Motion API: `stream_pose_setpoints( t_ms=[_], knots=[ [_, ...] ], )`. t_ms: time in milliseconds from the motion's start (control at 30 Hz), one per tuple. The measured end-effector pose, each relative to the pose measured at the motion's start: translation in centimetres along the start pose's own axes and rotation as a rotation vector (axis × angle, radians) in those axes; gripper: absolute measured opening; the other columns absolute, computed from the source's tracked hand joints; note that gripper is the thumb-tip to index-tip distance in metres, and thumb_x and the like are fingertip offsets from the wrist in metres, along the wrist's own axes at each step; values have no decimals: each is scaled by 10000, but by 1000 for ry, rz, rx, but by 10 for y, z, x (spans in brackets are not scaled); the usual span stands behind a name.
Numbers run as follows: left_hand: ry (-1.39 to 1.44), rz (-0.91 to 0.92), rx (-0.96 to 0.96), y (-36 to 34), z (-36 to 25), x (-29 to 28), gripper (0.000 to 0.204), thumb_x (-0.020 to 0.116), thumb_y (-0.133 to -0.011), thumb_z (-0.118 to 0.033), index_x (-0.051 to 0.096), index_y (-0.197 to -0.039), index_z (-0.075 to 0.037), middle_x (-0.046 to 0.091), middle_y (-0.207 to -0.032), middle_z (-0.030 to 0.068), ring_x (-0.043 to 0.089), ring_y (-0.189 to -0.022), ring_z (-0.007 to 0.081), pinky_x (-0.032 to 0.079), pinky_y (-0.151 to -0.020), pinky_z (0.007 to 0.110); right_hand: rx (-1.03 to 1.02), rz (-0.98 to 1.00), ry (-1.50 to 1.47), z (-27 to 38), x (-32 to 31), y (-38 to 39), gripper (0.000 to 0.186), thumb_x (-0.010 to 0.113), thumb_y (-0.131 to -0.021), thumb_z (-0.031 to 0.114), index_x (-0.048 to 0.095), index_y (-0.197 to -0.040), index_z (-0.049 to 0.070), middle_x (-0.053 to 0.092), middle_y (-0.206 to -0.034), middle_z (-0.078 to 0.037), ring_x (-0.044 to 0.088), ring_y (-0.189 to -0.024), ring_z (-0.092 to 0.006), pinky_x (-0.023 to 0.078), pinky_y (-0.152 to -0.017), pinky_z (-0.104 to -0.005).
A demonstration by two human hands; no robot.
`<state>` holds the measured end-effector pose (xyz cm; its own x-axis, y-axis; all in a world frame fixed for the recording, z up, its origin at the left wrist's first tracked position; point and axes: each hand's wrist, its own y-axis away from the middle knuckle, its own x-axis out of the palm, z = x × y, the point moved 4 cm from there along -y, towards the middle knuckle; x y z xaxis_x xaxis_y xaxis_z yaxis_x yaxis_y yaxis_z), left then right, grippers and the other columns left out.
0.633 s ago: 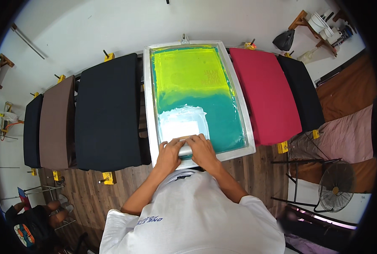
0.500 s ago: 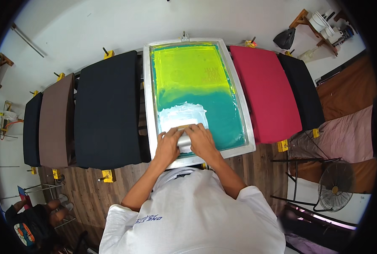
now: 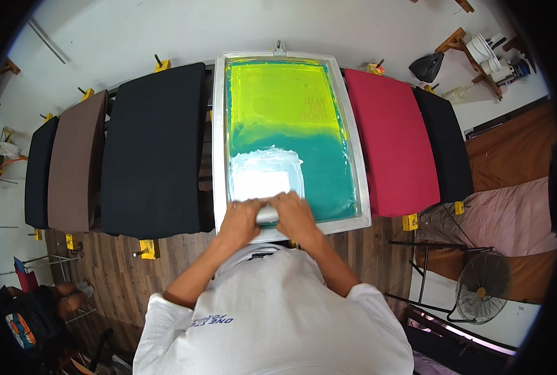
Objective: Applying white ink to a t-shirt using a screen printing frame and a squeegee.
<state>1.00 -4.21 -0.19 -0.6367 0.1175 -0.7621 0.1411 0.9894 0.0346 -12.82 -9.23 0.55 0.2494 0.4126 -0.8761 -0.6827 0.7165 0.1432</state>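
In front of me lies a screen printing frame (image 3: 364, 181) with a pale metal rim. Its mesh is yellow-green at the far part and teal (image 3: 322, 169) at the near part. White ink (image 3: 263, 178) covers a patch at the near left of the mesh. Both hands grip a squeegee (image 3: 268, 215) with a silvery handle at the near end of this patch. My left hand (image 3: 241, 219) is closed on its left side, my right hand (image 3: 294, 214) on its right. The blade is hidden under the handle and my fingers.
Fabric-covered boards flank the frame: black (image 3: 154, 150), brown (image 3: 77, 162) and black (image 3: 41, 172) on the left, red (image 3: 391, 140) and black (image 3: 444, 144) on the right. A fan (image 3: 483, 287) stands at the lower right. Another person (image 3: 38, 312) is at the lower left.
Both hands have pulled the squeegee toward me, to the near end of the frame. More of the white ink patch now shows beyond my fingers. My view has shifted slightly.
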Motion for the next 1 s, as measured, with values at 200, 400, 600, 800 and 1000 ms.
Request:
stream_pose_setpoints(
  t_ms=[200, 400, 600, 800, 1000],
  knots=[
    [-60, -1, -55, -77, 41, -15, 513, 632, -632, 54, 676, -1139, -15, 686, -992, 252, 668, -923, 395, 532, -874, 428, -22, -37, 91, -33, -13, -86, 254, 668, -723, 39, 716, -972, 63, 677, -957, -167, 620, -958, -371, 544, -785, -486],
    [-109, 27, -48, -77, 40, -9, 453, 657, -657, 68, 697, -1099, -22, 704, -918, 235, 690, -850, 391, 556, -803, 428, 9, -19, 47, -35, -6, -83, 325, 721, -649, 37, 718, -975, 39, 683, -957, -191, 618, -951, -385, 540, -822, -464],
    [-53, -118, -12, -33, 28, 15, 404, 647, -661, 80, 676, -1059, 17, 704, -971, 206, 683, -864, 379, 542, -802, 431, 8, -80, 28, -23, 9, -38, 393, 725, -622, -9, 671, -1011, 19, 639, -999, -170, 577, -993, -361, 536, -823, -436],
    [-26, -71, -56, 8, 4, 23, 462, 674, -615, 79, 649, -1072, 16, 675, -1067, 176, 663, -871, 377, 523, -807, 450, 64, -51, -59, -2, 13, 7, 425, 693, -626, -47, 647, -1043, 19, 621, -1058, -143, 554, -1013, -345, 523, -851, -432],
    [30, 116, -117, 15, -10, 15, 458, 654, -606, 53, 689, -1061, 13, 705, -939, 224, 681, -843, 391, 553, -808, 424, 53, 1, -44, -3, 12, 24, 330, 680, -649, -28, 695, -977, 12, 673, -998, -164, 609, -983, -358, 532, -842, -440]
  ],
)
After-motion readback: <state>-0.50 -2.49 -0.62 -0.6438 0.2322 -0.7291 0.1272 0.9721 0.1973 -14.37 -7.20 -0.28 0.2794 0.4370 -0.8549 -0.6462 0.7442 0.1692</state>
